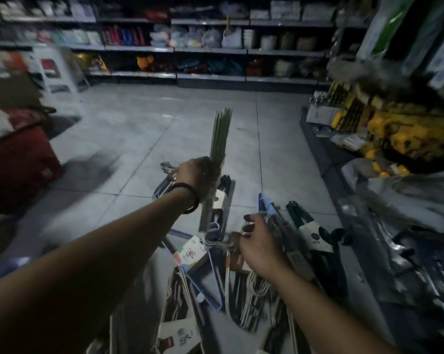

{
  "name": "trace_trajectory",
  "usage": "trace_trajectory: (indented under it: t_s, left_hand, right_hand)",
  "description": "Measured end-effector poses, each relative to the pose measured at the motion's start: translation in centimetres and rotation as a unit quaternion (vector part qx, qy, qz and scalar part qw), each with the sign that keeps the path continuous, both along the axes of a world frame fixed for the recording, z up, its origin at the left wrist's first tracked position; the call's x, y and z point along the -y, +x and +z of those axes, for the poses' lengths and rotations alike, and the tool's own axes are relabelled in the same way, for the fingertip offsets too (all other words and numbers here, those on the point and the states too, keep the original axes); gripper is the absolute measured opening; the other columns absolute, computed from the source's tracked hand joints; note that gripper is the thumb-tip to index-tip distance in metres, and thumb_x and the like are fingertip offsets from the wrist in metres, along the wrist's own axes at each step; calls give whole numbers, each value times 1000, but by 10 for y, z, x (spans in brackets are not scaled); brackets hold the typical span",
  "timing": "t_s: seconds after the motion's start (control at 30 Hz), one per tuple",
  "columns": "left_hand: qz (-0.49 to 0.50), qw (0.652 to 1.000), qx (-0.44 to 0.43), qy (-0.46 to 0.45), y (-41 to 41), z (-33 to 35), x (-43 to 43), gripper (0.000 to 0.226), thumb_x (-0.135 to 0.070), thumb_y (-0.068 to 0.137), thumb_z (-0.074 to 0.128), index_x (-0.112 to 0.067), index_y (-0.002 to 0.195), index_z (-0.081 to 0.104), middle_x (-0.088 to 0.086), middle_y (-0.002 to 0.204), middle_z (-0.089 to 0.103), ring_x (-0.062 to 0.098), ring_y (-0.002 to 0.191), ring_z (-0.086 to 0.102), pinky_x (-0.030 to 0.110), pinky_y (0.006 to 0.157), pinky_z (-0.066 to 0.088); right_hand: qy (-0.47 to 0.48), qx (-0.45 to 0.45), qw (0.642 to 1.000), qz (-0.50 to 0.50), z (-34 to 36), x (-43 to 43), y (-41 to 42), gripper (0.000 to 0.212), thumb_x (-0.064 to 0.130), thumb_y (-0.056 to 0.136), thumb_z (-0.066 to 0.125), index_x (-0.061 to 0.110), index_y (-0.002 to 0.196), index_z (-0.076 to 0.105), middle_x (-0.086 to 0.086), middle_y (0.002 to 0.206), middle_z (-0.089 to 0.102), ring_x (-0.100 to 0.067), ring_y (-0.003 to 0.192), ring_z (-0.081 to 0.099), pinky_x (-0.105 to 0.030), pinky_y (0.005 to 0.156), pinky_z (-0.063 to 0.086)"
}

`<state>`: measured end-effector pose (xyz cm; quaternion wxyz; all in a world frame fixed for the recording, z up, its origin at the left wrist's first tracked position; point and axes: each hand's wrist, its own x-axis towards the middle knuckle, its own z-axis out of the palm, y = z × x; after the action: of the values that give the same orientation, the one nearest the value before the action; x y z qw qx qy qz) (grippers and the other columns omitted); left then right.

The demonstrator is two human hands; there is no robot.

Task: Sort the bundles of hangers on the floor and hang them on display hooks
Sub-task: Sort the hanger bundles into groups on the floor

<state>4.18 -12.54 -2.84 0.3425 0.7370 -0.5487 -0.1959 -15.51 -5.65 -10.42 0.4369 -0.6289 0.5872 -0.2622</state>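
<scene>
Nearest to the camera are two bare forearms, and the work happens at their ends. The left grip (193, 175) is clamped around the middle of a green hanger bundle (222, 134), which stands almost upright over the floor (129, 129). I cannot tell if its lower end touches the tiles. The right grip (259, 244) has its fingers curled onto the tangled wire hooks on top of the hanger pile (241, 290) on the floor, but blur hides which bundle it takes.

One grip alone carries the green bundle, so I think it can tilt, slide through the fingers, or fan open if its band is weak. Just beside the right grip, blue hangers (210, 277) and a dark green bundle (307, 226) lie crossed with the others. A pull there probably drags neighbours along and mixes the sorts. The paper label (190, 254) could tear. The light is poor and I see no display hook clearly, so the hanging step may miss.
</scene>
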Motion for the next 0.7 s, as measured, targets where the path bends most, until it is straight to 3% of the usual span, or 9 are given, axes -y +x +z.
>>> trace_trajectory:
  t_s: [0.1, 0.17, 0.23, 0.3, 0.4, 0.47, 0.53, 0.6, 0.7]
  left_hand:
    - [-22, 995, -92, -26, -28, 52, -60, 9, -28, 88, 69, -21, 92, 73, 0, 84, 75, 17, 72, 74, 33, 59, 63]
    - [-26, 980, -196, -26, -44, 69, -91, 5, -12, 95, 71, -13, 99, 72, 6, 84, 75, 14, 60, 70, 22, 46, 55]
    - [-35, 967, -254, -8, -62, 76, -119, 15, -11, 93, 74, -3, 105, 72, 15, 92, 77, 23, 63, 73, 30, 51, 60]
    - [-27, 963, -268, 0, -82, 84, -148, 24, -17, 92, 77, 0, 106, 71, 21, 95, 77, 34, 73, 77, 48, 64, 66]
    - [-49, 957, -285, -1, -108, 84, -185, 13, -15, 93, 77, -5, 100, 71, 24, 105, 75, 41, 78, 77, 49, 66, 66]
    - [-79, 940, -331, 16, -119, 78, -209, 14, -10, 93, 75, -9, 107, 72, 25, 114, 72, 44, 81, 77, 52, 71, 65]
    - [-88, 942, -324, 1, -122, 61, -229, 20, -9, 95, 73, -13, 114, 74, 20, 111, 74, 36, 83, 78, 53, 76, 64]
    - [-19, 963, -266, -38, -124, 44, -249, 16, -13, 92, 75, -19, 107, 78, 4, 106, 76, 25, 87, 77, 43, 78, 64]
    - [45, 986, -162, 6, -123, 3, -280, 17, -40, 84, 74, -26, 94, 73, -3, 95, 72, 18, 85, 67, 37, 81, 59]
  right_hand:
    - [-68, -41, 997, 13, 35, -42, -10, 75, 29, 94, 75, 26, 155, 32, -2, 143, 49, -11, 110, 51, -21, 77, 43]
    - [-102, -59, 993, 29, 50, -71, -16, 86, 41, 89, 79, 28, 157, 26, 1, 142, 46, -15, 120, 50, -28, 92, 44]
    - [-124, -23, 992, 26, 57, -97, -24, 79, 46, 83, 82, 35, 145, 36, 9, 133, 53, -15, 121, 57, -38, 98, 52]
    - [-153, -53, 987, 17, 65, -118, -34, 69, 45, 87, 78, 32, 143, 40, 15, 127, 51, -9, 117, 55, -33, 96, 50]
    - [-180, -170, 968, -34, 64, -139, -61, 57, 32, 102, 61, 24, 151, 32, -1, 135, 63, -21, 118, 64, -36, 95, 54]
    - [-153, -186, 970, -35, 56, -154, -78, 65, 16, 100, 63, 25, 155, 28, -6, 132, 65, -26, 116, 66, -41, 94, 57]
    - [-132, -142, 980, -44, 50, -170, -99, 63, 10, 101, 58, 29, 154, 32, -3, 124, 68, -23, 110, 68, -39, 90, 58]
    - [-98, -84, 989, -70, 40, -190, -122, 49, 10, 106, 47, 24, 152, 40, -5, 127, 68, -22, 111, 66, -32, 91, 53]
    - [-38, -51, 995, -82, 13, -220, -149, 46, 8, 108, 41, 18, 154, 43, -4, 142, 60, -22, 128, 56, -25, 99, 38]
